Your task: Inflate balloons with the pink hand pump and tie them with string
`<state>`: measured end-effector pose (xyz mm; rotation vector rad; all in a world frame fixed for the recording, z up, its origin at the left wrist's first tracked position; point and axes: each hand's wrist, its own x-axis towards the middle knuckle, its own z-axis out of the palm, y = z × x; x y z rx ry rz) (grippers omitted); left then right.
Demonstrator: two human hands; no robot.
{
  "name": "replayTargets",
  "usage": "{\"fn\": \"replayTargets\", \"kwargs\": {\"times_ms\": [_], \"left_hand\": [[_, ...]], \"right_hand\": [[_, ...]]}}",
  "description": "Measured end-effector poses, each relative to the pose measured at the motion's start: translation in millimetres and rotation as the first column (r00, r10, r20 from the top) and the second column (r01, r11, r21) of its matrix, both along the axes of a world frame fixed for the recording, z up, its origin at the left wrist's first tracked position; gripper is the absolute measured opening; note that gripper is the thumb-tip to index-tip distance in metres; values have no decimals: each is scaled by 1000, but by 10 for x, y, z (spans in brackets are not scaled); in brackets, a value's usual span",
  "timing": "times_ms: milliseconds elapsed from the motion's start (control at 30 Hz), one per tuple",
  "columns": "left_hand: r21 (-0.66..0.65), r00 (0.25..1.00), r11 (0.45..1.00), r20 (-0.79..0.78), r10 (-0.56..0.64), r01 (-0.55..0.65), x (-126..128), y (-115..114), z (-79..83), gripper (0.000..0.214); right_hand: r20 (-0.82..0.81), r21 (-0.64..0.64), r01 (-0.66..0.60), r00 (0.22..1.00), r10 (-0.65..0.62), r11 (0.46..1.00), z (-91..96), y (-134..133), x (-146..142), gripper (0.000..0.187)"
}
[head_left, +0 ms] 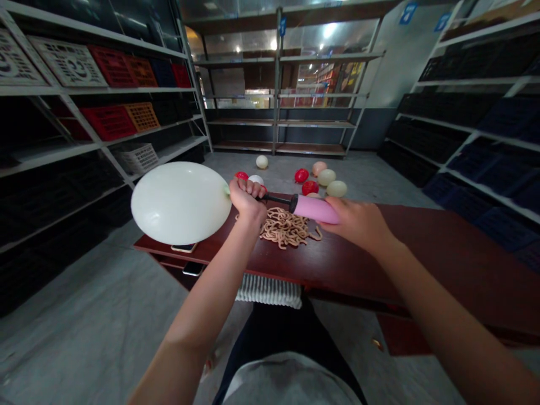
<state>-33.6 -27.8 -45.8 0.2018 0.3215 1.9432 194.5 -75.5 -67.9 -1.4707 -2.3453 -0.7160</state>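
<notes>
A large pale white inflated balloon [181, 202] stretches out to the left above the desk. My left hand [248, 198] is closed round its neck, where the balloon meets the black end of a hand balloon pump [314, 208]. My right hand [358, 222] is wrapped round the far end of the pump's pink body. A thin black rod [276, 198] of the pump shows between my two hands. Below the pump, a heap of tan, noodle-like strands [287, 228] lies on the dark red desk [405, 253].
Several small balloons, red [301, 175] and pale [336, 188], lie on the floor beyond the desk. A phone [193, 269] rests on a ledge under the desktop. Shelves with crates [112, 62] line the left, and a metal rack [276, 112] stands at the back.
</notes>
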Motion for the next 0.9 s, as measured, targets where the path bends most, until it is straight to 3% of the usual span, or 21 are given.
{"fn": "replayTargets", "kwargs": {"times_ms": [200,333,467,633,900], "left_hand": [[11,999,1000,-33,16,-15,163,-43,14,35],[0,999,1000,-53,10,-10,124,-26,9,35],[-48,999,999,-49,-16,14,73,52,-97,35],[-64,999,997,7,-39,39,-67,153,-195,29],[-69,999,997,-24,-48,47,-354,152,-59,30]], "right_hand": [[-14,-44,34,999,-35,998,163,-32,-373,46],[-42,-59,31,999,-34,998,165,-9,-430,50],[-37,-96,57,997,-61,994,116,2,-415,49],[12,-90,72,997,-71,993,23,0,-232,36],[67,-27,101,993,-100,994,-158,-122,315,41]]}}
